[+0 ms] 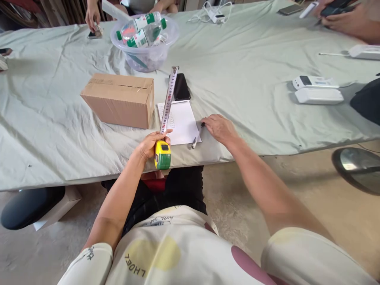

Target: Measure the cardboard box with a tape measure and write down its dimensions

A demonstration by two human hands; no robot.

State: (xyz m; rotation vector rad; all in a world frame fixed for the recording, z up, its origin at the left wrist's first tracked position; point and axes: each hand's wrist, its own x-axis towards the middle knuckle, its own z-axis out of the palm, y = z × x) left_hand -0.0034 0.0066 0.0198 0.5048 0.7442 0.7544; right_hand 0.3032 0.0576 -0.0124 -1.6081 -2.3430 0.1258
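My left hand (150, 145) is closed around a yellow and green tape measure (163, 155) at the table's near edge. Its blade (168, 101) is pulled out and points away from me, over a sheet of white paper (181, 122) with rows of small writing. At the paper's right edge, the fingertips of my right hand (220, 128) pinch the dark end of a pen (197, 137). Just beyond the paper lies a black phone (181, 87), partly behind the blade. A closed cardboard box (118, 99) stands left of the blade, apart from both hands.
A clear plastic basin (145, 59) with bottles stands behind the box. White devices (319, 95) lie at the right, and a white cable (227, 10) at the back. Other people's hands (93, 18) show across the pale cloth-covered table (252, 67). Black stools (32, 206) stand below.
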